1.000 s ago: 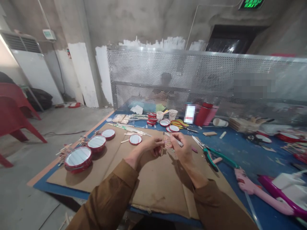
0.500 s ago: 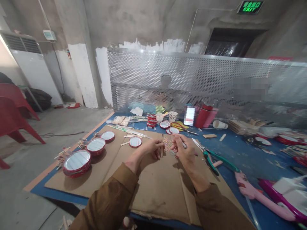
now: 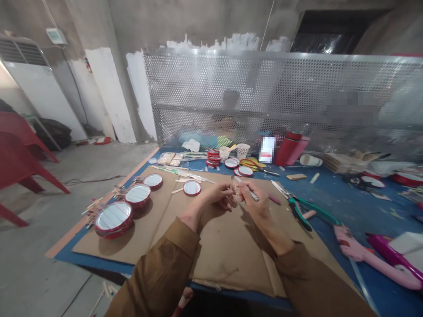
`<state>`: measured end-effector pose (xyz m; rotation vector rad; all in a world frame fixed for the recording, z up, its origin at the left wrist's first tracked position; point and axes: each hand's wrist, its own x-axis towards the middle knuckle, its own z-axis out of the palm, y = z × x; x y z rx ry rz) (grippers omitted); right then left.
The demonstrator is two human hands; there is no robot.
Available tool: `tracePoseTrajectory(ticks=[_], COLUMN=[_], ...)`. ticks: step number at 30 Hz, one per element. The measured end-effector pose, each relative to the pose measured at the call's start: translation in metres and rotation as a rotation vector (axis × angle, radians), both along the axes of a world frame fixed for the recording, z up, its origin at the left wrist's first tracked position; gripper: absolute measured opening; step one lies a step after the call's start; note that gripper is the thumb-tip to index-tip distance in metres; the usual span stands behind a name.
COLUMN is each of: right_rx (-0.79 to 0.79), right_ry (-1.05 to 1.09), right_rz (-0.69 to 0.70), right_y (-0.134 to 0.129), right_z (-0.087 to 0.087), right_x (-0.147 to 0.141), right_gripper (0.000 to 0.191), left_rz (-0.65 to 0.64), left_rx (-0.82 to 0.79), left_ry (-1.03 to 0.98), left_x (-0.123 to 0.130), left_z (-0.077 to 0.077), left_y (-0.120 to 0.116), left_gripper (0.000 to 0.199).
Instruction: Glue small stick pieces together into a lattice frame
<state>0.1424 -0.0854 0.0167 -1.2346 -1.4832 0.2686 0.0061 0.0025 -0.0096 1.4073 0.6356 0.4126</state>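
Note:
My left hand point(image 3: 216, 196) and my right hand point(image 3: 256, 200) meet above the brown cardboard sheet point(image 3: 218, 246), both pinching a small lattice piece of wooden sticks point(image 3: 235, 191). My right hand also holds a thin grey pen-like tool point(image 3: 246, 189) that points up and to the left. A round red-rimmed mirror point(image 3: 192, 187) lies just left of my left hand. Brown sleeves cover both forearms.
Three red-rimmed round mirrors point(image 3: 114, 216) line the cardboard's left edge, with loose sticks beside them. Green-handled pliers point(image 3: 302, 212) and pink glue guns point(image 3: 357, 253) lie to the right on the blue table point(image 3: 346, 207). Cups, a red bottle point(image 3: 286, 149) and a perforated metal screen point(image 3: 264, 97) stand behind.
My hands have drawn closer together around the lattice piece. The view has tilted down a little, so the table sits higher in the frame.

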Motion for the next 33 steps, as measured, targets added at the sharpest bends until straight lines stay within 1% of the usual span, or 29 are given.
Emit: tracePoseTrajectory(ticks=[5, 10, 16, 20, 25, 33], right_rx=[-0.004, -0.024, -0.038, -0.031, -0.029, -0.042], right_ry=[-0.011, 0.014, -0.041, -0.043, -0.05, -0.071], right_rz=[0.028, 0.042, 0.055, 0.052, 0.058, 0.038], right_y=[0.001, -0.002, -0.004, -0.005, -0.005, -0.005], right_z=[-0.003, -0.002, 0.001, 0.003, 0.003, 0.004], right_x=[0.001, 0.0, -0.005, -0.005, -0.004, -0.003], right_gripper=[0.034, 0.036, 0.034, 0.033, 0.033, 0.035], left_rz=[-0.027, -0.015, -0.044, -0.041, -0.007, -0.003], left_rx=[0.01, 0.04, 0.002, 0.016, 0.034, 0.017], left_ry=[-0.003, -0.001, 0.019, 0.046, 0.056, 0.074], left_x=[0.001, 0.002, 0.001, 0.001, 0.001, -0.001], left_z=[-0.005, -0.008, -0.001, 0.002, 0.003, 0.008], left_y=[0.003, 0.005, 0.004, 0.002, 0.0, -0.002], left_gripper=[0.015, 0.016, 0.021, 0.02, 0.02, 0.018])
